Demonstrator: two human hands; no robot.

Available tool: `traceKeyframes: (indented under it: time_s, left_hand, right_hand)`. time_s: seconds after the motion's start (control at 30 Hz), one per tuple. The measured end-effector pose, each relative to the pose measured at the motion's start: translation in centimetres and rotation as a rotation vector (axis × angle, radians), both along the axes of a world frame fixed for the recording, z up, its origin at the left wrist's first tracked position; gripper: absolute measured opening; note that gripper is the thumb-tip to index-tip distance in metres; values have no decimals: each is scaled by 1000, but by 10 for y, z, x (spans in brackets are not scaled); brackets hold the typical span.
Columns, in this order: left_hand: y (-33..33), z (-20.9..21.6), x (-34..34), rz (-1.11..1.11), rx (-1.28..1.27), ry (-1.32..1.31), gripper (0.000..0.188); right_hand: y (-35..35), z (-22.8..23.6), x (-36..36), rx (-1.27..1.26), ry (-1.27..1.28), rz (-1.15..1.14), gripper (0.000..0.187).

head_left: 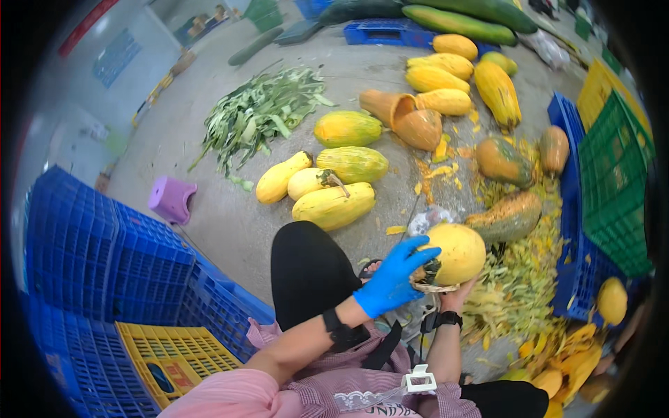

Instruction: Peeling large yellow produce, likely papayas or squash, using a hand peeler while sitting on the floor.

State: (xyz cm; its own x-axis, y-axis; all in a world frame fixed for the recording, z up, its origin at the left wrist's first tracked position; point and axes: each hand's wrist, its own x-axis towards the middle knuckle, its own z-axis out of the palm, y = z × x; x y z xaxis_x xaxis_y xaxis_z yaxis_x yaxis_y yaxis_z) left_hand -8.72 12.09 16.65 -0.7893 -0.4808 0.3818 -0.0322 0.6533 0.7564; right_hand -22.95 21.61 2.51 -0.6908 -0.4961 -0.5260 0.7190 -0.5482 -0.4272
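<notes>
A round yellow squash (461,252) is held up in front of my knees, its dark green and brown stem end turned toward my left hand. My left hand (401,273), in a blue glove, grips the squash at that stem end with fingers spread over its side. Bare, my right hand (458,296) supports it from below, most of its fingers hidden under the squash. A thin pale piece lies along the squash's underside; I cannot tell what it is. Just beyond is a large mottled green-orange squash (507,217) on the floor.
Several yellow squashes (336,206) lie ahead, with more farther back. Green peelings (261,111) are heaped at far left; pale peelings (516,292) spread on the right. Blue crates (77,237) stand left, a green crate (617,184) right. A purple stool (172,200) sits left.
</notes>
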Motion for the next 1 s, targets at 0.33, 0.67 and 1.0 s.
traceKeyframes:
  time_s: [0.33, 0.67, 1.0]
  left_hand:
    - [-102, 96, 74, 653, 76, 719, 71]
    - [-122, 63, 104, 775, -178, 265, 67]
    - [-163, -96, 169, 910, -117, -137, 63]
  right_hand:
    - [-155, 203, -15, -150, 445, 718, 43]
    - [-239, 217, 39, 185, 643, 1410, 48]
    - [-142, 225, -17, 458, 973, 1091, 33]
